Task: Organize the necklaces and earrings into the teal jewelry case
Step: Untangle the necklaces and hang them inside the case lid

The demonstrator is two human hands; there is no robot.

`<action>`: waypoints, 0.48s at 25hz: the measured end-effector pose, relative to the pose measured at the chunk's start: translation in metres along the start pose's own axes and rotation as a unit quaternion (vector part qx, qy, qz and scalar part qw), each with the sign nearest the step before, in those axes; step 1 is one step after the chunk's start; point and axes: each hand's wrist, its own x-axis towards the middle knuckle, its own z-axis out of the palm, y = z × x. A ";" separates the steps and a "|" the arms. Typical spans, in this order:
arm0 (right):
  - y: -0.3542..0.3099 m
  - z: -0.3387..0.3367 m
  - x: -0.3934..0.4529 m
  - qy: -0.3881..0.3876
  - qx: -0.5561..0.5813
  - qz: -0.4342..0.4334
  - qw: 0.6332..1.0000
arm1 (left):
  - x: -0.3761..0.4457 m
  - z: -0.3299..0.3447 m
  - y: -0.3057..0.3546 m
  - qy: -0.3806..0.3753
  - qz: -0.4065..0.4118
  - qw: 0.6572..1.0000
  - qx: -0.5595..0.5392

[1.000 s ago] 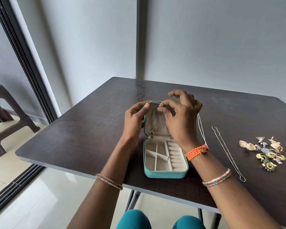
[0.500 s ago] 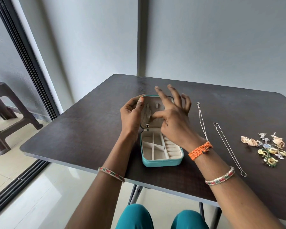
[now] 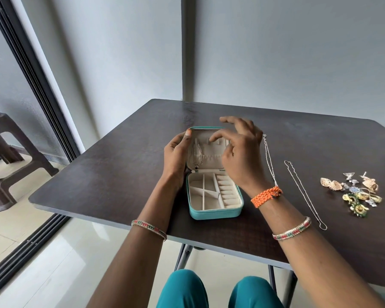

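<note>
The left hand point(image 3: 176, 152) grips the left edge of the upright lid of the small teal zip-around jewelry case with a cream lining point(image 3: 213, 213), thumb over the top corner and fingers curled behind it, keeping the lid propped. The right hand point(image 3: 240, 156) hovers in front of the lid with its fingers loosely spread and bent; it holds nothing that can be made out, though the index fingertip sits close to the small hook tabs near the lid's top.

One thin silver chain necklace with a dark pendant point(image 3: 197, 155) already hangs inside the lid on the left, its pendant just above the hinge. The compartments in the base look empty.

To do this step well, the left hand should hold the lid steady and upright while the right checks that the hung chain sits fully on its hook, then reaches for the beaded silver chain point(image 3: 269, 158) lying just right of the case.

A second fine silver chain point(image 3: 305, 194) lies further right on the dark brown table point(image 3: 98, 174), and a heap of gold, silver and green earrings point(image 3: 360, 192) sits near the right edge.

The right hand covers the lid's right side, so any hooks or pocket there are hidden. The beaded chain's lower end disappears behind the wrist. Individual earrings in the heap are too small to count.
</note>
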 end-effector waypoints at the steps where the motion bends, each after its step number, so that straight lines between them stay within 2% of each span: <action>1: 0.004 -0.001 0.001 0.023 0.013 0.012 1.000 | 0.000 0.000 -0.001 -0.009 -0.017 1.000 0.018; 4: 0.013 -0.002 0.002 0.043 0.039 0.033 0.998 | -0.003 0.002 -0.002 -0.013 -0.033 0.998 0.060; 8: 0.010 -0.009 0.001 0.010 0.057 0.071 0.996 | -0.007 0.002 -0.002 -0.036 0.009 0.995 0.087; 10: 0.000 -0.019 -0.004 -0.069 0.072 0.064 0.993 | -0.007 0.001 -0.004 -0.039 0.024 0.994 0.102; 12: -0.013 -0.032 -0.016 -0.201 0.070 0.021 0.977 | -0.007 0.001 -0.004 -0.047 0.037 0.992 0.108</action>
